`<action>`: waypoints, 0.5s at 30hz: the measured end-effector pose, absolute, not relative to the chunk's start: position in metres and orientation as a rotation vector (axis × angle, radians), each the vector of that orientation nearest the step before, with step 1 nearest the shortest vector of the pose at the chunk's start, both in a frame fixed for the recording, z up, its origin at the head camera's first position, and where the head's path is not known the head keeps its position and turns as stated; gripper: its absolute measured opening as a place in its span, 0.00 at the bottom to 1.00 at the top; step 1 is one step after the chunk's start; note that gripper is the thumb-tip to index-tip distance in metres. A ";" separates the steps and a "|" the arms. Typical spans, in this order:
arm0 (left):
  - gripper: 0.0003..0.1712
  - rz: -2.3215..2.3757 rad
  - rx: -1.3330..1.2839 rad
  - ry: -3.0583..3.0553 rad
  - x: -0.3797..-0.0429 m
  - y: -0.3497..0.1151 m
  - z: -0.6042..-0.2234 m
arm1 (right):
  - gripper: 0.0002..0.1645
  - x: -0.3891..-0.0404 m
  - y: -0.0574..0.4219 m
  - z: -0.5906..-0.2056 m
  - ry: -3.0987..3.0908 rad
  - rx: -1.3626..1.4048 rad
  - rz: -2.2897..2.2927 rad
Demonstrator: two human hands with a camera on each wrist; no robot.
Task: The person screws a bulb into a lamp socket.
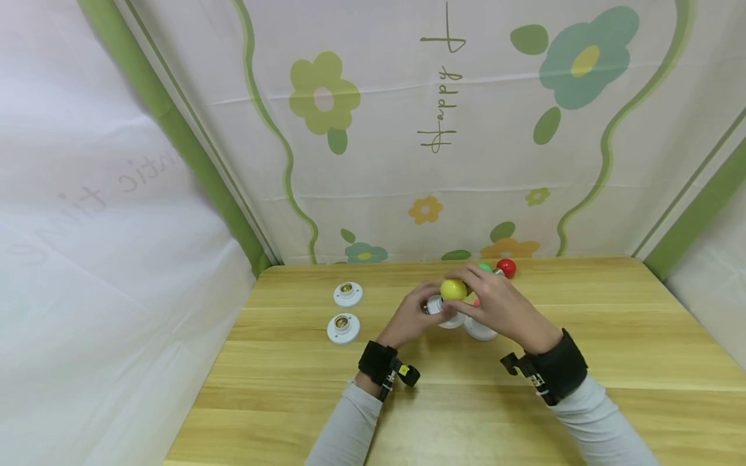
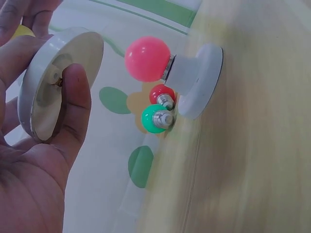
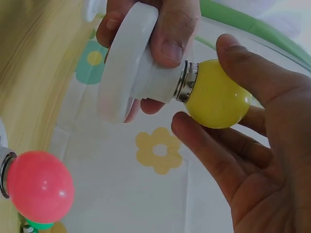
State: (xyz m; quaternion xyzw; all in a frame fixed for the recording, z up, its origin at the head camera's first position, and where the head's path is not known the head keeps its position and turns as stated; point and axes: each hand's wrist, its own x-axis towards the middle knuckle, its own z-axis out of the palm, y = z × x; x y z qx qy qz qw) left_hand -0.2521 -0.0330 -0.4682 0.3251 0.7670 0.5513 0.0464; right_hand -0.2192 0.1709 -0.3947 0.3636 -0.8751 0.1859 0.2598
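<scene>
My left hand (image 1: pixel 410 317) grips a white round lamp socket (image 3: pixel 119 68) raised off the table, its hollow underside facing the left wrist camera. A yellow light bulb (image 3: pixel 218 94) has its metal screw base at the socket's mouth, with part of the thread showing. Around the yellow globe curl the thumb and fingers of my right hand (image 1: pixel 501 307). Close by on the table, a second white socket (image 2: pixel 204 80) carries a pink bulb (image 2: pixel 148 59), partly hidden by my right hand in the head view.
Behind the hands lie a red bulb (image 1: pixel 506 268) and a green bulb (image 2: pixel 153 119). On the left side of the wooden table (image 1: pixel 280 388) stand two bulbless white sockets, a rear one (image 1: pixel 348 295) and a front one (image 1: pixel 343 330). A printed curtain (image 1: pixel 373 168) rises along the back edge.
</scene>
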 end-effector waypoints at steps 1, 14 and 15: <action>0.23 1.682 0.997 2.339 -0.252 -0.033 -0.468 | 0.32 -0.219 0.171 -0.395 -2.376 0.970 0.494; 0.22 1.695 0.951 2.323 -0.253 -0.033 -0.470 | 0.42 -0.215 0.173 -0.389 -2.489 0.937 0.577; 0.22 1.698 0.950 2.320 -0.253 -0.033 -0.470 | 0.42 -0.215 0.174 -0.388 -2.488 0.948 0.602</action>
